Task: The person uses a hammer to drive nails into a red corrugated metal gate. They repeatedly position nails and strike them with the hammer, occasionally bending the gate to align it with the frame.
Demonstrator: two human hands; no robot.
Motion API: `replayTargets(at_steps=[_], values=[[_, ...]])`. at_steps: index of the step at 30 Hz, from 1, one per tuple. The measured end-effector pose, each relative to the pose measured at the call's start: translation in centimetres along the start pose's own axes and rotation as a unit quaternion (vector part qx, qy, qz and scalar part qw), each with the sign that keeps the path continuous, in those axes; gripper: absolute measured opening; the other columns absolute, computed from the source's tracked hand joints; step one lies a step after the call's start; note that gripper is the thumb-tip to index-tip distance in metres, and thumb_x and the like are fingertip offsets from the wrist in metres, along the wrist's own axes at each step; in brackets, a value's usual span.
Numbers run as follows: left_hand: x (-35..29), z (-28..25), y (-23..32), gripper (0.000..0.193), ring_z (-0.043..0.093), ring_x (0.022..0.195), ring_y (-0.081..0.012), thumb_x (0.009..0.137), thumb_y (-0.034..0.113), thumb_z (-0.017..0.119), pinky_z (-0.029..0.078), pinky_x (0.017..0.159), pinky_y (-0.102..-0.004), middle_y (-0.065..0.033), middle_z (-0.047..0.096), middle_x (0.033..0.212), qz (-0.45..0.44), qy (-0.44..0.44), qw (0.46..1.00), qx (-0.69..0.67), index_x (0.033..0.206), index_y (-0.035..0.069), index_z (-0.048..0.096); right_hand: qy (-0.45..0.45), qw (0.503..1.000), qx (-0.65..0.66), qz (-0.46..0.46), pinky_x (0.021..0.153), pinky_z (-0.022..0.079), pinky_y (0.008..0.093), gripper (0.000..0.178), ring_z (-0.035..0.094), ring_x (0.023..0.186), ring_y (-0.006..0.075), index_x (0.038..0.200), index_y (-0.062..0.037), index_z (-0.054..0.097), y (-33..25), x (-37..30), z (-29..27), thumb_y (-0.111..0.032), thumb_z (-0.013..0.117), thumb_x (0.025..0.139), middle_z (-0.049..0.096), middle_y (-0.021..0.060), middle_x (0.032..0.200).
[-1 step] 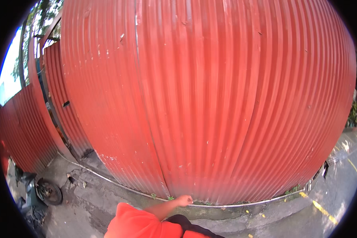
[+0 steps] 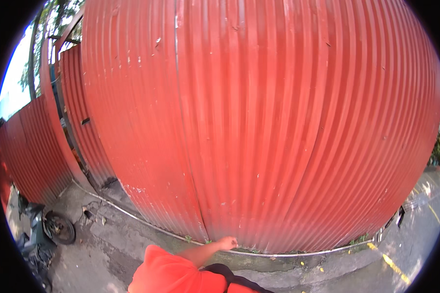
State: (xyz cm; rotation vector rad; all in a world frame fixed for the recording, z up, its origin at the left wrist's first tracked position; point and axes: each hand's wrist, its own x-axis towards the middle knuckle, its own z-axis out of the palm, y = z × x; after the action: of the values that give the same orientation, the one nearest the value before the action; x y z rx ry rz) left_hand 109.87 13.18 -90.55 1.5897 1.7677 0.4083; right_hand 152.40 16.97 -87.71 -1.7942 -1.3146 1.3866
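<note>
My left hand (image 2: 227, 243) is in front of the foot of a red corrugated metal wall (image 2: 239, 146), with the forearm bent across my body from a red sleeve (image 2: 166, 268). Its fingers look curled in. The hand is small in view, and anything held in it cannot be made out. Whether it touches the wall does not show. Beside the sleeve a black band or cloth (image 2: 237, 277) crosses my red clothing. My right hand is out of the picture.
A parked motorbike (image 2: 41, 232) stands at the lower left on grey paving. A thin pale pipe (image 2: 132, 215) runs along the wall's base. To the left is a lower red metal fence (image 2: 32, 151). Yellow road paint (image 2: 395, 267) marks the ground at right.
The view has tilted slightly, so the upper wall sits a little farther right and the motorbike slightly farther left. My left hand keeps nearly the same pose.
</note>
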Motion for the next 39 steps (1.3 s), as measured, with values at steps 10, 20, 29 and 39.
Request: replayTargets(at_steps=[10, 20, 29, 39], values=[[5.8, -14.5, 12.9, 0.024, 0.071, 0.105, -0.0358, 0.096, 0.025, 0.067, 0.057, 0.09, -0.0471, -0.0169, 0.074, 0.108, 0.165, 0.271, 0.948, -0.006, 0.111, 0.007, 0.071, -0.167, 0.982, -0.053, -0.075, 0.043, 0.049, 0.0448, 0.019, 0.067, 0.062, 0.0307, 0.103, 0.0023, 0.06, -10.7, 2.0, 7.4, -0.002, 0.072, 0.089, 0.06, 0.0129, 0.066], [-7.1, -62.6, 25.1, 0.02, 0.07, 0.101, -0.0332, 0.095, 0.021, 0.07, 0.055, 0.089, -0.0429, -0.0167, 0.071, 0.104, 0.344, 0.772, 0.532, 0.043, 0.106, 0.004, 0.071, -0.234, 0.959, -0.118, -0.111, 0.044, 0.049, 0.0434, 0.018, 0.066, 0.061, 0.0288, 0.102, 0.0016, 0.059, -19.4, 3.0, 18.6, -0.002, 0.072, 0.09, 0.06, 0.0119, 0.066], [-11.1, -81.4, 26.9, 0.026, 0.059, 0.121, -0.0337, 0.097, 0.024, 0.064, 0.052, 0.098, -0.0451, -0.0147, 0.066, 0.119, 0.183, 0.813, 0.508, 0.219, 0.12, 0.014, 0.072, -0.242, 0.954, -0.138, -0.111, 0.044, 0.049, 0.0421, 0.017, 0.066, 0.06, 0.0271, 0.101, 0.001, 0.059, -24.2, 4.1, 26.1, -0.003, 0.072, 0.09, 0.06, 0.011, 0.066], [-15.1, -84.3, 25.9, 0.025, 0.074, 0.096, -0.0249, 0.096, 0.015, 0.066, 0.058, 0.086, -0.0367, -0.0158, 0.075, 0.11, 0.197, 0.744, 0.629, 0.11, 0.119, 0.006, 0.073, -0.251, 0.955, -0.135, -0.083, 0.045, 0.049, 0.0407, 0.017, 0.065, 0.059, 0.0252, 0.1, 0.0003, 0.058, -24.2, 5.8, 28.6, -0.003, 0.072, 0.09, 0.06, 0.01, 0.065]])
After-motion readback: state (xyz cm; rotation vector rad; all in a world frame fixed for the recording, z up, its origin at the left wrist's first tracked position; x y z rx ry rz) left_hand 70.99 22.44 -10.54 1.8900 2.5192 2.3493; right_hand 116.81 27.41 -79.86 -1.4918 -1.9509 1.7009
